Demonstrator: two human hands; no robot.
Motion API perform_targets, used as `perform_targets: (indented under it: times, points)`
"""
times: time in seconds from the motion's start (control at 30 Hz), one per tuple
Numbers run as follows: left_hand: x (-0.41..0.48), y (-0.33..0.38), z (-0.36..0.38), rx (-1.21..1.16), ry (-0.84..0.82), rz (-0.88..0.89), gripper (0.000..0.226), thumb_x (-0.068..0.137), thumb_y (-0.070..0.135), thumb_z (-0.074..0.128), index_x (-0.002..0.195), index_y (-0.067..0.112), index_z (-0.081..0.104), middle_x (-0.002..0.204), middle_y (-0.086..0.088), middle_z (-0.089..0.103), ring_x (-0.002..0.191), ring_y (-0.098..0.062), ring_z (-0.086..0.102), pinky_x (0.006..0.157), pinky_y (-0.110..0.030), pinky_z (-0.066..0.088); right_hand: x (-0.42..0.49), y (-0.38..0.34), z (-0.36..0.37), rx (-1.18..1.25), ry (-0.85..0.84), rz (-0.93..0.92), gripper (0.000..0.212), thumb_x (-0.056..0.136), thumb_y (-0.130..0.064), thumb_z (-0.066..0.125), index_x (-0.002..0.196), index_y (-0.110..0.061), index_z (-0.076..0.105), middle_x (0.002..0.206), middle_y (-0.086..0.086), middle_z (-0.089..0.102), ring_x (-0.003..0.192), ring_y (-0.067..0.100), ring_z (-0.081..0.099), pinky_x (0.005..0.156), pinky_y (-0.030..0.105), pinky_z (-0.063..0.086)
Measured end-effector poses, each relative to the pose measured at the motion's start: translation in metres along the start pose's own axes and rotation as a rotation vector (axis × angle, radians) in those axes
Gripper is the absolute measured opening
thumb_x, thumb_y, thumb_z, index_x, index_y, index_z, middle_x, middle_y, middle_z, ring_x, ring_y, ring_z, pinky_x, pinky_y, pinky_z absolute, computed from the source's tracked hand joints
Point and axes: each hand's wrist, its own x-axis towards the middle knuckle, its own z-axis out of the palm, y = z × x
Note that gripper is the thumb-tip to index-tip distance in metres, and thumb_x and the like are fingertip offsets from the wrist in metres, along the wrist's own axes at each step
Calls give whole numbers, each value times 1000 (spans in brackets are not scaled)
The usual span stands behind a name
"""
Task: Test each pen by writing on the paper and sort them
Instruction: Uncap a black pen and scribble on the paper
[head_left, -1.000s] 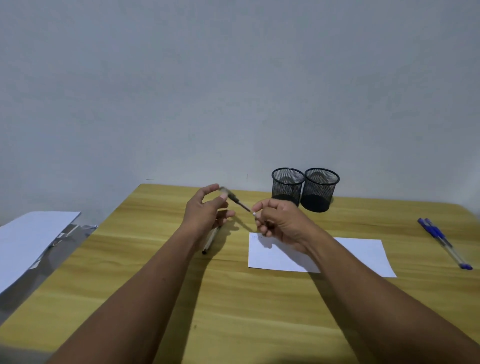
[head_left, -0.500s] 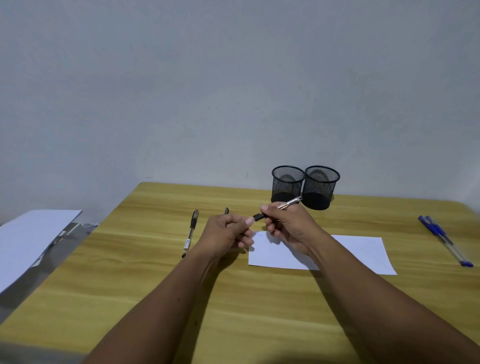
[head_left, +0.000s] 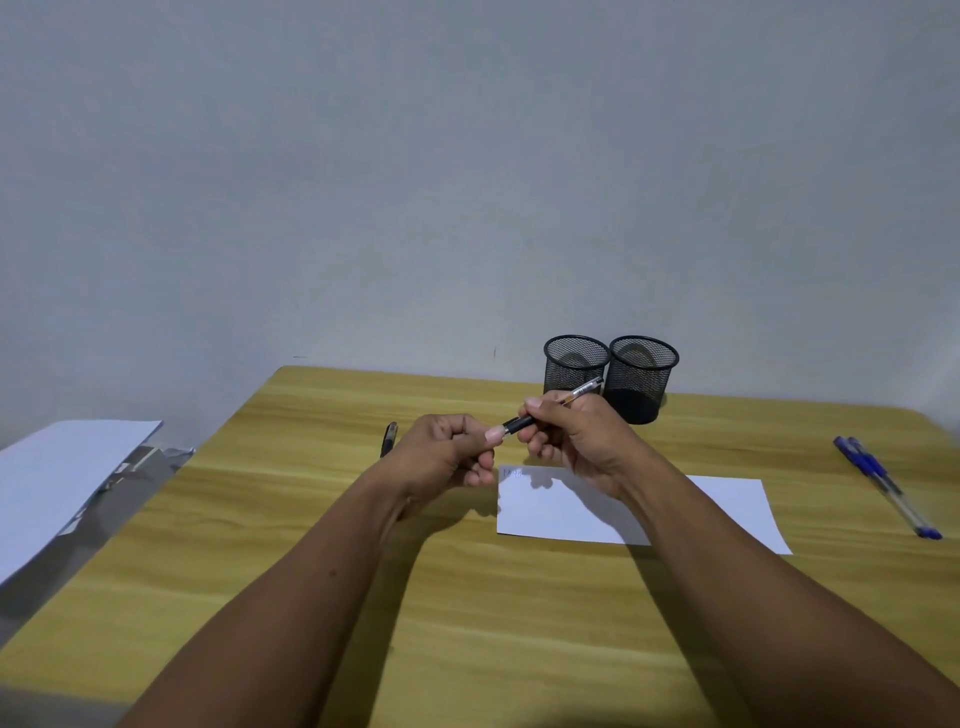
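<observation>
Paper, a white rectangular sheet (head_left: 571, 512) on the wooden table (head_left: 519, 623), lies directly below both hands. Behind stand two black mesh cups (head_left: 610, 376). The right hand (head_left: 576, 441) grasps a clear-barrelled black-gripped pen (head_left: 550, 410), its long axis slanting from upper right down-left, tip toward the left hand (head_left: 447, 452). That hand is clenched, thumb touching the tip; whether it holds a cap I cannot tell.

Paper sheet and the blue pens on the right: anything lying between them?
Nothing. In the head view, only bare wooden table separates the paper sheet from the blue pens.
</observation>
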Motion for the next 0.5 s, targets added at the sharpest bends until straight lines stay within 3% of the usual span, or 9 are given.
perform_targets:
  times: [0.3, 0.5]
  points:
    - [0, -1, 4, 32, -7, -16, 15, 88, 14, 73, 85, 3, 64, 64, -9, 65, 54, -18, 62, 51, -22, 50, -9, 6, -3, -12, 40, -3, 15, 99, -12, 65, 88, -2, 67, 68, 12, 66, 53, 16, 58, 48, 21, 47]
    - [-4, -5, 3, 98, -12, -20, 15, 89, 13, 72, 79, 7, 63, 67, -11, 64, 56, -20, 61, 51, -23, 49, -12, 12, -5, -73, 14, 3, 15, 94, -11, 71, 81, -3, 71, 70, 13, 66, 53, 14, 58, 48, 20, 45]
